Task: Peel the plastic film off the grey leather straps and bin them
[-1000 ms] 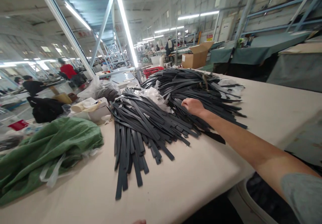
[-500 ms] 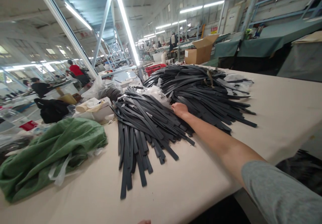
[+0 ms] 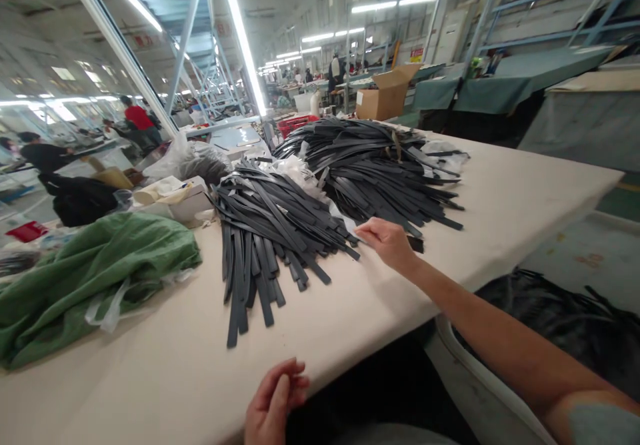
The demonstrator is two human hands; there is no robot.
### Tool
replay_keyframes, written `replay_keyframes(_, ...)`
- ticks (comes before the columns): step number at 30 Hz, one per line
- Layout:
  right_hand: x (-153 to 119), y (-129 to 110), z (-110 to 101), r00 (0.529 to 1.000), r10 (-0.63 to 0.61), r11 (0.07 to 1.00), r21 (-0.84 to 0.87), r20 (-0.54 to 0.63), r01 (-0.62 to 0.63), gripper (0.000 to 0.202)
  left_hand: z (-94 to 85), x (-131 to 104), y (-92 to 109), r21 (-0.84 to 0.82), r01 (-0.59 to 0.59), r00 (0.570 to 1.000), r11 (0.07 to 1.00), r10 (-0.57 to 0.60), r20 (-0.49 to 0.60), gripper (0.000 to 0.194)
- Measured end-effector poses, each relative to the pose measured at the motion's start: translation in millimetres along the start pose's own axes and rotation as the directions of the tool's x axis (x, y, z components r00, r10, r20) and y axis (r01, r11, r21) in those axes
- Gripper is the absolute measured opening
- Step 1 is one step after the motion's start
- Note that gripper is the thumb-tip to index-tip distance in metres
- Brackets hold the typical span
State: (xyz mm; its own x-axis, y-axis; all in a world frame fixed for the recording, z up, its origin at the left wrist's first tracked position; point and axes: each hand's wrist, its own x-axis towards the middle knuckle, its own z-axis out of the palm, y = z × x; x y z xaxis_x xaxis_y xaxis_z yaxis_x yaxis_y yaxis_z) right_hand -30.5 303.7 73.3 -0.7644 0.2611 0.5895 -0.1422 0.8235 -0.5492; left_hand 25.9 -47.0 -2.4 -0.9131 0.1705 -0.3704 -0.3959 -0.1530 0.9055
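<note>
My right hand [image 3: 387, 239] pinches the end of a white plastic strip [image 3: 343, 218], which runs back between two heaps of dark straps. The nearer heap of flat, dark grey straps [image 3: 273, 225] fans out toward the table's front, left of this hand. Behind it lies the bigger heap of dark straps [image 3: 380, 178], bound with a tie near its far right. My left hand [image 3: 277, 398] hovers by the front edge of the table, its fingers loosely curled and a little apart, with nothing visible in them.
A green cloth sack [image 3: 100, 265] lies on the cream-topped table [image 3: 165, 378] at left, near a white box [image 3: 180, 201]. Below the right edge stands a pale bin [image 3: 480, 378] holding black strips. A cardboard box [image 3: 383, 95] and other people are farther back.
My right hand has drawn back toward me from between the heaps, pulling the white strip out into view. My left hand has risen into view at the bottom. The view has shifted slightly.
</note>
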Motion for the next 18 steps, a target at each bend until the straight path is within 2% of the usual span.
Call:
replay_keyframes(2,-37.4,-18.8,-0.2,0.999,0.053,0.988,0.147,-0.001,-0.052,0.015,28.2,-3.7,-2.3,-0.076,0.118,0.973,0.990,-0.100,0.206,0.052)
replay_keyframes(5,-87.0,-44.7,3.0,0.975,0.222,0.906,0.364,0.032,-0.218,0.016,77.0,-4.4,-5.6,-0.090,0.234,0.864,0.968,-0.164,0.476,0.056)
replay_keyframes(8,-125.6,-64.0,-0.8,0.959,0.278,0.896,0.346,0.053,-0.279,0.016,116.3,2.2,-7.1,-0.118,0.337,0.766,0.934,-0.199,0.611,0.051)
replay_keyframes(10,-145.4,-71.8,-8.5,0.959,0.276,0.909,0.308,0.061,-0.281,0.013,131.5,6.7,-7.1,-0.151,0.421,0.727,0.894,-0.233,0.646,0.045)
replay_keyframes(12,-161.3,-75.9,-17.6,0.942,0.328,0.878,0.345,0.069,-0.331,0.010,138.7,8.0,-6.5,-0.182,0.491,0.707,0.852,-0.267,0.655,0.041)
replay_keyframes(14,-174.4,-77.7,-25.0,0.893,0.444,0.778,0.460,0.077,-0.427,0.010,140.7,4.9,-6.5,-0.212,0.511,0.709,0.833,-0.268,0.652,0.037)
replay_keyframes(16,-185.8,-78.5,-28.9,0.833,0.543,0.645,0.579,0.111,-0.498,0.015,140.9,-1.2,-7.9,-0.234,0.490,0.731,0.840,-0.250,0.635,0.033)
replay_keyframes(18,-196.1,-79.4,-29.3,0.802,0.577,0.559,0.642,0.154,-0.525,0.019,141.0,-7.6,-10.8,-0.236,0.463,0.760,0.854,-0.245,0.602,0.032)
